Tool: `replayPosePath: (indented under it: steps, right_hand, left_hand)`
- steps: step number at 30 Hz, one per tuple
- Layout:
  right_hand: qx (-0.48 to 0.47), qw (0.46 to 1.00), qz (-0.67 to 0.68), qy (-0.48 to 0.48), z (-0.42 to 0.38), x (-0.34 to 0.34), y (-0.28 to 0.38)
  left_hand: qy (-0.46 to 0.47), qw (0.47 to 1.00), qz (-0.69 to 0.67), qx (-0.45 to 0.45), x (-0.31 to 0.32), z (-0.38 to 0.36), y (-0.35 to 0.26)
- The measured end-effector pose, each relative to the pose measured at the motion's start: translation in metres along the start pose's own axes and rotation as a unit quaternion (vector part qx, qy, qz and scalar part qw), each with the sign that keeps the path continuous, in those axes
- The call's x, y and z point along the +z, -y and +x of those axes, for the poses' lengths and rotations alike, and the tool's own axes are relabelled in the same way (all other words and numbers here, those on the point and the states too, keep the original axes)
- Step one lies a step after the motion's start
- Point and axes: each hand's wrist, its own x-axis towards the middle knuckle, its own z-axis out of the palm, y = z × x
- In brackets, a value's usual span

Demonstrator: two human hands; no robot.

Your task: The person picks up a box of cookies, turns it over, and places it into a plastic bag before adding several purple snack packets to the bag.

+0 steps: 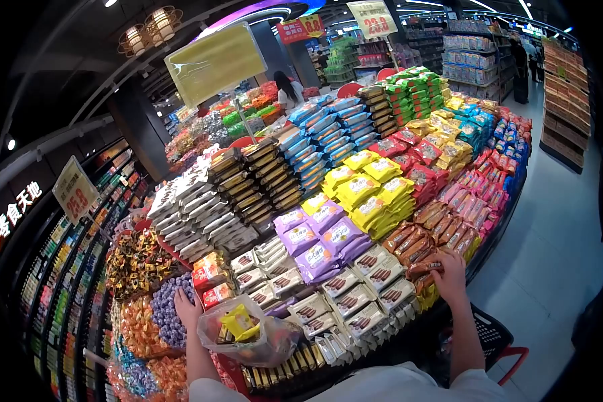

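My right hand (448, 271) is closed on a brown-wrapped snack bar (419, 269) at the near edge of a pile of similar brown packets (407, 242). On the left, my left hand (187, 307) has its fingers stretched out at the edge of a heap of purple-wrapped candies (169, 313). Beside my left forearm sits a clear plastic bag (275, 343), its mouth facing up, with a yellow packet (240, 323) and other packets inside. White packets with brown bars printed on them (350, 301) lie in rows between my hands.
Purple packets (317, 241), yellow packets (372, 187) and blue packets (325, 137) are stacked farther back. A black shopping basket with a red handle (516, 352) is at my right. Shelves (67, 275) line the left, and a person (288, 94) stands beyond the display.
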Motion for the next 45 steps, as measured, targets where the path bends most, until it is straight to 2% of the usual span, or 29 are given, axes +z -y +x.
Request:
replayPosePath:
  steps: [6, 8, 9, 11, 12, 14, 15, 17, 18, 21, 23, 26, 30, 35, 37, 39, 43, 45]
  right_hand:
    - [0.040, 0.999, 0.005, -0.032, -0.024, -0.013, 0.012]
    - [0.099, 0.985, 0.108, -0.089, -0.038, -0.006, 0.001]
    - [0.095, 0.986, 0.107, -0.084, -0.045, -0.003, 0.002]
    - [0.179, 0.916, 0.335, -0.132, -0.056, 0.003, 0.010]
    - [0.175, 0.917, 0.334, -0.128, -0.064, 0.006, 0.012]
    - [0.274, 0.874, 0.377, -0.138, -0.080, 0.010, 0.018]
    - [0.273, 0.875, 0.376, -0.135, -0.090, 0.013, 0.025]
    - [0.341, 0.805, 0.471, -0.118, -0.111, 0.019, 0.046]
    - [0.344, 0.807, 0.467, -0.114, -0.119, 0.021, 0.060]
    - [0.375, 0.763, 0.520, -0.083, -0.143, 0.023, 0.104]
    - [0.374, 0.749, 0.541, -0.082, -0.155, 0.024, 0.122]
    - [0.340, 0.778, 0.529, -0.007, -0.170, 0.019, 0.133]
    - [0.322, 0.816, 0.479, 0.033, -0.162, 0.009, 0.147]
    - [0.299, 0.771, 0.561, 0.026, -0.119, 0.004, 0.151]
    - [0.305, 0.768, 0.563, 0.016, -0.100, 0.022, 0.142]
    - [0.315, 0.738, 0.596, 0.008, -0.087, 0.040, 0.132]
    - [0.338, 0.709, 0.618, -0.005, -0.058, 0.050, 0.147]
    - [0.309, 0.708, 0.635, 0.008, -0.045, 0.049, 0.149]
  left_hand:
    - [-0.005, 1.000, -0.013, -0.022, -0.010, -0.001, -0.015]
    - [0.000, 0.999, -0.010, -0.030, -0.016, -0.002, -0.021]
    - [0.002, 0.999, -0.006, -0.033, -0.017, -0.001, -0.021]
    - [0.012, 0.999, -0.003, -0.036, -0.014, -0.002, -0.018]
    - [0.017, 0.999, -0.005, -0.043, -0.017, -0.002, -0.021]
    - [0.026, 0.998, -0.004, -0.057, -0.021, -0.003, -0.025]
    - [0.032, 0.997, 0.000, -0.063, -0.022, -0.003, -0.027]
    - [0.030, 0.998, 0.008, -0.062, -0.021, -0.003, -0.025]
    - [0.028, 0.998, 0.006, -0.061, -0.022, -0.003, -0.026]
    - [0.009, 0.998, 0.006, -0.054, -0.020, -0.005, -0.025]
    - [0.000, 0.999, 0.014, -0.051, -0.018, -0.005, -0.025]
    - [0.010, 0.998, 0.020, -0.059, -0.020, -0.005, -0.026]
    - [0.022, 0.997, 0.019, -0.065, -0.020, -0.005, -0.025]
    - [0.023, 0.997, 0.017, -0.073, -0.022, -0.005, -0.028]
    - [0.018, 0.997, 0.019, -0.067, -0.020, -0.004, -0.027]
    - [0.026, 0.997, 0.021, -0.067, -0.021, -0.004, -0.027]
    - [0.034, 0.997, 0.023, -0.072, -0.022, -0.004, -0.027]
    - [0.036, 0.997, 0.019, -0.072, -0.023, -0.003, -0.028]
